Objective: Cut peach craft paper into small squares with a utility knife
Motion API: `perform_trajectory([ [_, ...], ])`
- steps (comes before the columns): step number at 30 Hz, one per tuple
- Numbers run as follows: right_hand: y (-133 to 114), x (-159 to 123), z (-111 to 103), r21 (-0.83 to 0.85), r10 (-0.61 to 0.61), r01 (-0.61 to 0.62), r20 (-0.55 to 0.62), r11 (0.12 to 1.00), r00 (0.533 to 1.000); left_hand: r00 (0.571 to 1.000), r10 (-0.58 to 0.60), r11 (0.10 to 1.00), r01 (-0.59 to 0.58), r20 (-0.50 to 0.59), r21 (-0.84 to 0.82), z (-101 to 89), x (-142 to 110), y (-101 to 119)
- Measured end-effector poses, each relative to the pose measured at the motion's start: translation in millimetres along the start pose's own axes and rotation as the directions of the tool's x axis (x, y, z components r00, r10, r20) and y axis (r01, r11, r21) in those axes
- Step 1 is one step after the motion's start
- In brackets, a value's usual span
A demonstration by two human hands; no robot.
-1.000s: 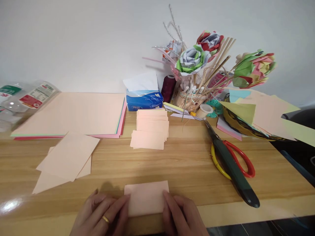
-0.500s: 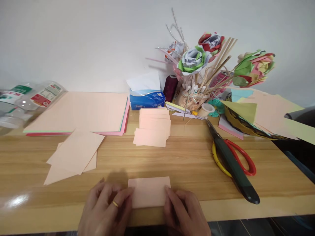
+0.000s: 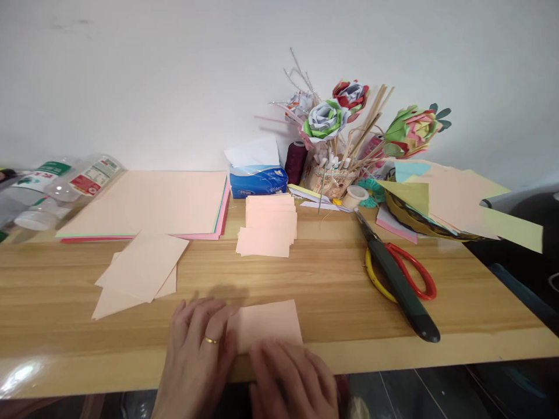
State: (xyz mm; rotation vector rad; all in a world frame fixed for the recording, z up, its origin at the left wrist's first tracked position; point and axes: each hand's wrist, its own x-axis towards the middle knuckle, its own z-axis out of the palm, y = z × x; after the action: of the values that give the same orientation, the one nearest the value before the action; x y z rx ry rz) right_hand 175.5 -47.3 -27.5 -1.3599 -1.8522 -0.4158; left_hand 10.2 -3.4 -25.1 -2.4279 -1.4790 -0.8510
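A folded pale pink piece of paper (image 3: 269, 322) lies flat near the table's front edge, tilted slightly. My left hand (image 3: 196, 346), with a gold ring on one finger, has its bent fingers closed on the paper's left end. Along the near edge of the paper, my right hand (image 3: 297, 378) is closed with its fingertips pressed on that edge; the fingers are slightly blurred and the thumb is mostly hidden. Beyond the paper is a pile of small pink paper rectangles (image 3: 264, 241). Larger loose pink sheets (image 3: 142, 265) overlap to the left of it.
Scissors (image 3: 399, 285) and a dark-handled tool lie together at right. Farther back are a coloured paper stack (image 3: 152, 201), plastic bottles (image 3: 43, 186), a blue tissue pack (image 3: 257, 181), a holder with paper flowers (image 3: 325, 120) and sticks, and a basket of paper scraps (image 3: 454, 198).
My right hand has moved left from the paper's right end to its near edge. My left hand stays at the left end. The camera view has shifted a little.
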Motion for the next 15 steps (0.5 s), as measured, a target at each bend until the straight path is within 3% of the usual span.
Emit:
perform_trajectory([
  [3, -11.7, -2.2, 6.2, 0.012, -0.009, 0.009, 0.034, 1.000, 0.999, 0.997, -0.052, 0.998, 0.051, -0.063, -0.020, -3.7, -0.7, 4.7],
  [8, -10.7, -5.9, 5.7, -0.003, -0.019, 0.019, 0.050, 1.000, 0.999, 0.979, 0.105, 0.975, -0.136, -0.175, -0.176, -7.5, -16.4, 15.5],
  [15, -3.6, -8.9, 0.1, -0.001, -0.065, 0.066, 0.076, 0.998, 0.995, 0.969, 0.230, 0.973, -0.232, -0.086, -0.014, -11.1, -33.3, 9.1],
])
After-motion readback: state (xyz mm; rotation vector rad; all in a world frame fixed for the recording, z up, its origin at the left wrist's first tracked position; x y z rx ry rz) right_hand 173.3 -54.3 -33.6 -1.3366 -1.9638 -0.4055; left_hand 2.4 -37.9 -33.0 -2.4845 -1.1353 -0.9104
